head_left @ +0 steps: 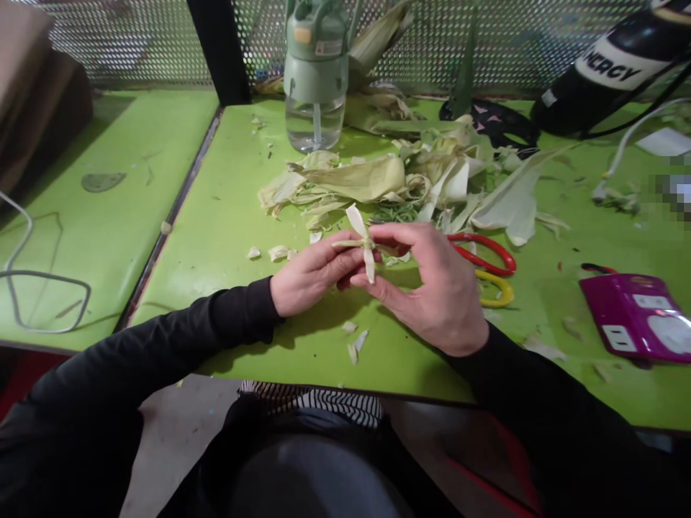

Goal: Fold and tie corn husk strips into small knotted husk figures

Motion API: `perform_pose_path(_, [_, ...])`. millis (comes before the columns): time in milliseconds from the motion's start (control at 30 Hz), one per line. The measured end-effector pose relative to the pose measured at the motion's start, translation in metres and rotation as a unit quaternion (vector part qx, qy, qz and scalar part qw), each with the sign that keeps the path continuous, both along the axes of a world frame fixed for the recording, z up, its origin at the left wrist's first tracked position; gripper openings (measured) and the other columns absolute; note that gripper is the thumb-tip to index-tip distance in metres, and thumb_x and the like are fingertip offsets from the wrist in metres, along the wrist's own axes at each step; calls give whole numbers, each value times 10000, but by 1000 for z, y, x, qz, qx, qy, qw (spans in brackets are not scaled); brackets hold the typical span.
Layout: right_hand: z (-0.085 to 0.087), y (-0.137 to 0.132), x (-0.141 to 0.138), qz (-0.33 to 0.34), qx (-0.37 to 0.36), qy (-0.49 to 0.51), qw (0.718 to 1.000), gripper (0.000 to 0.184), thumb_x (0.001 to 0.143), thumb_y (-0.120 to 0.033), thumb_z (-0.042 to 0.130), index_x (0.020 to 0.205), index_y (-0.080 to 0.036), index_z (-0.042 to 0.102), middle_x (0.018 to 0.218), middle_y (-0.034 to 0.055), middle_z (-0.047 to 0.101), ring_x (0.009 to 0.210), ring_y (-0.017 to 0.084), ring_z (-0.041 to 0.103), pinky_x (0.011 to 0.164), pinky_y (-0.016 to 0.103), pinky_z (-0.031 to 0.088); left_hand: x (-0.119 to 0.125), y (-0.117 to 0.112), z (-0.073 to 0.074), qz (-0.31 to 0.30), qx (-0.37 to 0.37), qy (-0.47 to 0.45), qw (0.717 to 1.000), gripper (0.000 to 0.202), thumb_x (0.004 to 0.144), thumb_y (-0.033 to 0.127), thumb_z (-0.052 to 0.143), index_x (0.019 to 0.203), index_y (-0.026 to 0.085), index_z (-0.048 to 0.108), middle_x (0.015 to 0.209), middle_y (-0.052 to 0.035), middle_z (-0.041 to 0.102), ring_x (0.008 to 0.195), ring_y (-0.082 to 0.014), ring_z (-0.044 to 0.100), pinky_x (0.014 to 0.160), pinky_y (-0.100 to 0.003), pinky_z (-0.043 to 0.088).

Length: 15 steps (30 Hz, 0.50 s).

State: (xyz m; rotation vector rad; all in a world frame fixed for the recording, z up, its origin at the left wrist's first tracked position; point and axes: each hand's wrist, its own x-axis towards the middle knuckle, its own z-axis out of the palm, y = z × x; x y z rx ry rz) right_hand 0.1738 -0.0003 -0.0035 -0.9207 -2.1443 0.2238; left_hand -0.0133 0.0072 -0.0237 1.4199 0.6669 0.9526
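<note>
A small pale flower-like piece with several narrow strips spreading from its middle, apparently corn husk [368, 244], is held between my hands above the green table. My left hand [318, 272] pinches it from the left, thumb and fingers closed. Curled around its right side, my right hand [437, 288] has the index finger at the upper strips and the thumb beside the lower one. What the other right fingers do behind it is hidden. Beyond the hands lies a heap of corn husks [361, 178]. Red-handled scissors [504, 257] and a yellow handle [502, 291] lie beside my right hand.
A water bottle [316, 79] stands behind the husks, before a perforated metal screen [145, 43]. A black bottle [604, 72] leans at the back right. A purple power strip [637, 316] lies at right. A cable [48, 331] crosses the left table. Husk scraps [353, 352] lie near the front edge.
</note>
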Motion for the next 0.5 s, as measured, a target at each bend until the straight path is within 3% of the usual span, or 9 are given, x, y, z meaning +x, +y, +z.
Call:
perform_pose_path(100, [-3, 0, -1, -14, 75, -12, 997, 256, 884, -298, 720, 1115, -248, 623, 981, 62, 717, 892, 230, 685, 783, 379, 568, 1, -2, -5, 7, 67, 24, 997, 399, 980, 543, 494, 888, 162, 569, 783, -8, 523, 636, -88, 491, 587, -228, 451])
perform_pose_path(267, [-1, 0, 2, -13, 214, -27, 976, 196, 862, -176, 714, 1041, -220, 648, 908, 63, 729, 807, 208, 670, 724, 352, 546, -1, -5, -5, 66, 198, 126, 970, 299, 1033, 415, 428, 901, 175, 547, 766, -8, 540, 708, -118, 513, 663, -247, 453])
perform_pose_path(500, [8, -18, -4, -16, 260, -81, 962, 159, 854, -125, 713, 973, -197, 634, 826, 59, 756, 733, 197, 668, 683, 332, 547, -3, -16, 5, 103, 327, 173, 923, 183, 1034, 249, 419, 949, 159, 554, 841, -32, 620, 740, -121, 577, 705, -245, 482])
